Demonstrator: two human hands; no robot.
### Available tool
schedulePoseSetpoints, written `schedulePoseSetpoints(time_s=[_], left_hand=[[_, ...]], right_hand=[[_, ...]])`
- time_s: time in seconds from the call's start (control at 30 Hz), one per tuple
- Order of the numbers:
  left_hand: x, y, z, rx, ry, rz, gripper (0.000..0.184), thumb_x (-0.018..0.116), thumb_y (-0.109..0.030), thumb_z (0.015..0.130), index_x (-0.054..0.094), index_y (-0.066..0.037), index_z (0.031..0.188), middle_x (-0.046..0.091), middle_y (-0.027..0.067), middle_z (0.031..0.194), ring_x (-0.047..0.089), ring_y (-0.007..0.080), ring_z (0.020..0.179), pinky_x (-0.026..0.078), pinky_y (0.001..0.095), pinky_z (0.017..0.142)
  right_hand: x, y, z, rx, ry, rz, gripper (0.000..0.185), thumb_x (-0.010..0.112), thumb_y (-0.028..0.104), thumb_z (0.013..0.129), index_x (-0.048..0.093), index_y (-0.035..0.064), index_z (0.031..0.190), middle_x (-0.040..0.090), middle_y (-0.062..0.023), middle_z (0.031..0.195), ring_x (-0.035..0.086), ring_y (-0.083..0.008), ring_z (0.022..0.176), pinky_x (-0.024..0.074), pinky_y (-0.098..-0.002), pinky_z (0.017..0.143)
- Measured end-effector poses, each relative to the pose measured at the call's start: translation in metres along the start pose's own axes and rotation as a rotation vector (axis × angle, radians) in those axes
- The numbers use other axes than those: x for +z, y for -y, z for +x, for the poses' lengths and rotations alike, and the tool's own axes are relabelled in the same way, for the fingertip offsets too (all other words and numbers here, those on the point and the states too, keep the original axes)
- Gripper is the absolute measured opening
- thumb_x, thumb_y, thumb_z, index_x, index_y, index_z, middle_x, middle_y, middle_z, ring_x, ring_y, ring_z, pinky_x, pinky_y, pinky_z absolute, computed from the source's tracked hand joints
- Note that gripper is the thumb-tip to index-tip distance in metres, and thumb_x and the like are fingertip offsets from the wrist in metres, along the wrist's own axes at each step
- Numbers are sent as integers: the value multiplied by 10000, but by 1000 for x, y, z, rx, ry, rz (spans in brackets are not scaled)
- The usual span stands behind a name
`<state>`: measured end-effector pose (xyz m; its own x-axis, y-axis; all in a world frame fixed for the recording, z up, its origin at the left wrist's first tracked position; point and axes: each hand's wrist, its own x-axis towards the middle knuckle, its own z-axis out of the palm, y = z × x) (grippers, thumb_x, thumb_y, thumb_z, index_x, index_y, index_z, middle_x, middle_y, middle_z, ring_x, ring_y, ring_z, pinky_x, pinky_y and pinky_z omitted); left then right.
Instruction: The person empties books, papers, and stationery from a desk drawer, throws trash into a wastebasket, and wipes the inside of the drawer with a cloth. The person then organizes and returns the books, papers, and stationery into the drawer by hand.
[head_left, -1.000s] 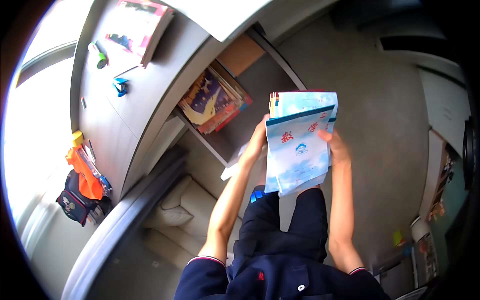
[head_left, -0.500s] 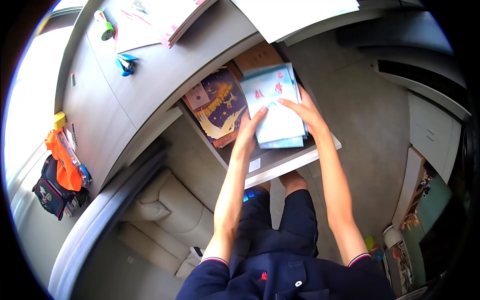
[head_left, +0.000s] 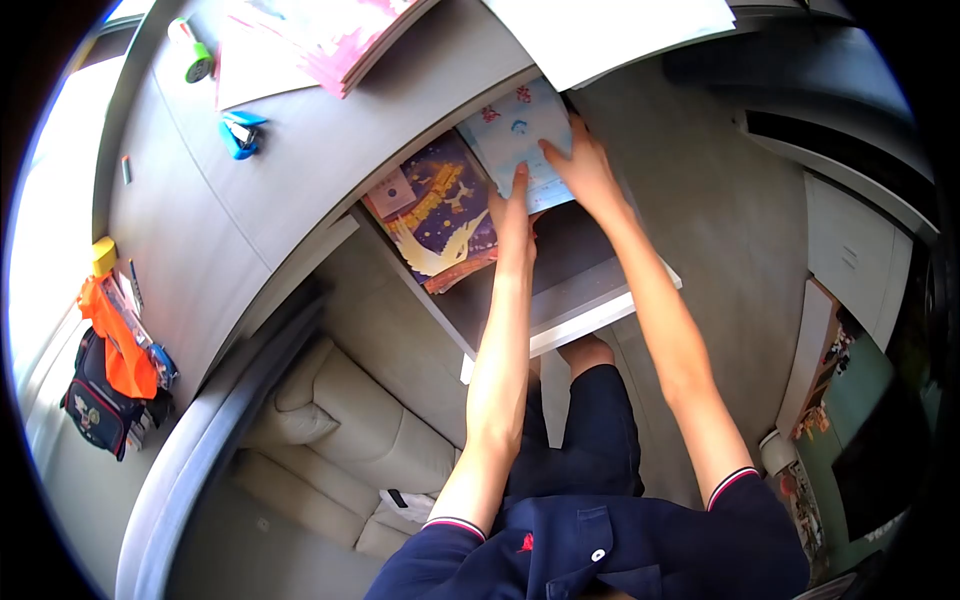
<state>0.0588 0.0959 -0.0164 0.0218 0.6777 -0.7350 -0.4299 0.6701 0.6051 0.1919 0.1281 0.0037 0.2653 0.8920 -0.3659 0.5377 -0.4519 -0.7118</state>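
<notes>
Between my two hands is a small stack of light blue books (head_left: 512,132) with red characters on the top cover, at the back right of the pulled-out drawer (head_left: 565,334). My left hand (head_left: 513,212) grips its near left side, thumb on the cover. On the right edge, my right hand (head_left: 588,172) holds it with the thumb on top and the fingers along the side. To the left in the drawer lies a pile of dark blue and gold picture books (head_left: 440,215), close to my left hand. The undersides of the light blue books are hidden.
Above the drawer, the grey desk (head_left: 300,160) carries pink booklets (head_left: 345,50), white paper (head_left: 610,35), a blue stapler (head_left: 240,135) and a green-and-white stamp-like item (head_left: 193,60). A black bag (head_left: 95,395) with orange cloth (head_left: 125,340) sits far left. A beige sofa (head_left: 360,420) stands below.
Both hands have moved the light blue books away from the drawer's front, to its back right. The brown item there is now covered, and the drawer floor near the front shows.
</notes>
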Motion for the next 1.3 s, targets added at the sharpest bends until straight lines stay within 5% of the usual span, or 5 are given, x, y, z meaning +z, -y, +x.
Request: schedulePoseSetpoints(time_s=[0.3,0.5,0.77,1.03,1.3], left_hand=[[17,-35,-30,-68,-177,329,558,623,-314,977,456,-26,1424,574,155,1336,557,310,1246,452,504,1020],[-16,-49,-25,668,-77,1303,606,617,-247,943,429,53,1435,433,295,1466,375,407,1400,325,492,1136],[-50,-3,-15,803,55,1655,698,537,-333,977,300,2,1542,251,229,1623,187,438,1510,131,613,1200],[-92,10,-110,521,373,1774,569,475,-437,1007,494,-57,1430,398,181,1560,311,377,1477,178,598,1197],[-87,-8,-116,547,334,1561,436,595,-333,920,598,-29,1233,602,161,1263,547,343,1187,409,468,1025]], right_hand=[[38,-15,-112,727,-140,1018,862,759,300,903,257,-2,1535,436,-245,1454,499,-351,1313,477,-468,1033],[87,-19,-55,722,34,1937,593,704,324,940,430,41,1384,525,-193,1320,547,-290,1213,502,-452,1021],[104,-2,30,916,0,1181,620,665,342,888,464,44,1393,360,-162,1507,338,-290,1377,377,-513,1080],[119,34,72,630,44,1978,479,555,375,973,547,60,1334,592,-126,1343,566,-295,1229,489,-481,1002],[134,-13,-19,352,132,556,499,724,401,866,655,-42,1085,718,-126,1059,679,-240,1006,507,-341,885]])
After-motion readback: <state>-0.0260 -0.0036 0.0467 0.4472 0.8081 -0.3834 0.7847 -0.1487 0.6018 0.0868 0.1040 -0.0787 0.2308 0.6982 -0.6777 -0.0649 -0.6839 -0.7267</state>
